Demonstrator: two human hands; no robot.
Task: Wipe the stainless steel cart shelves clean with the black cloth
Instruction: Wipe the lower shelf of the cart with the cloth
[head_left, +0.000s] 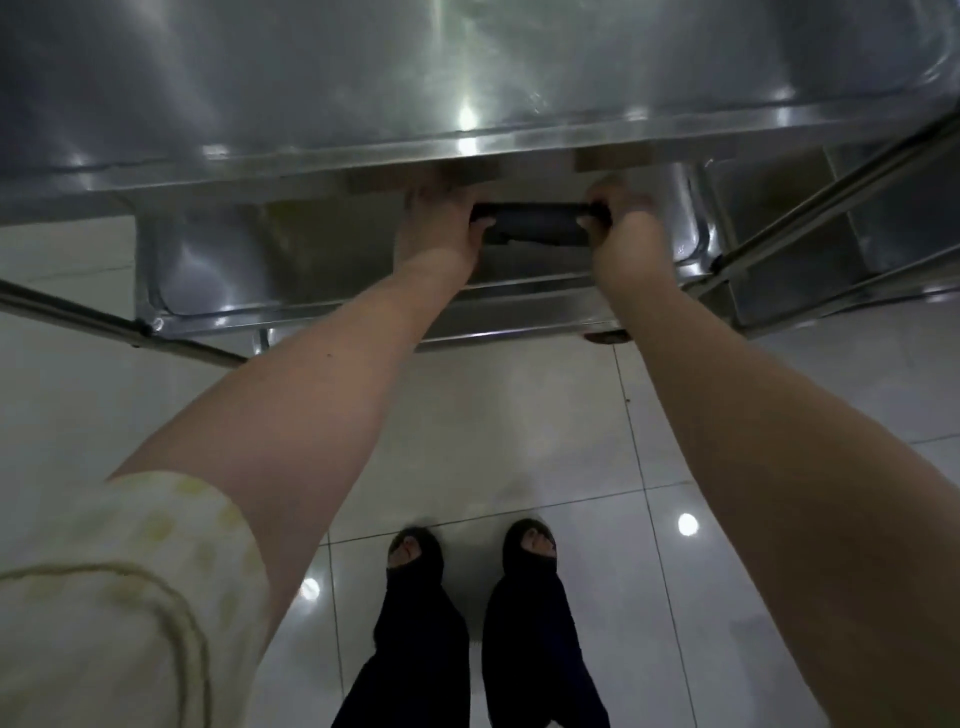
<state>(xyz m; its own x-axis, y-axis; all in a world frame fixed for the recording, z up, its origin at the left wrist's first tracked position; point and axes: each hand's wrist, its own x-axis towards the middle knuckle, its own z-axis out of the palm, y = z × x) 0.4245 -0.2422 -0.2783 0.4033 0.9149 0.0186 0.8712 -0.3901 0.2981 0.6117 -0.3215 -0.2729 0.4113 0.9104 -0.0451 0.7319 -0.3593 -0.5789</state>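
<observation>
Both ends of the black cloth (537, 224) are gripped with curled fingers, by the left hand (441, 223) and the right hand (621, 223). Its long axis is held parallel to the top shelf (467, 143) rim, just below it and equally near each hand.

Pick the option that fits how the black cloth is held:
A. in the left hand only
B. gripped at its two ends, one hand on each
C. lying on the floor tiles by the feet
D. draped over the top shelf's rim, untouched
B: the left hand and the right hand each grip one end of the black cloth, which spans the gap between them just below the top shelf.
</observation>
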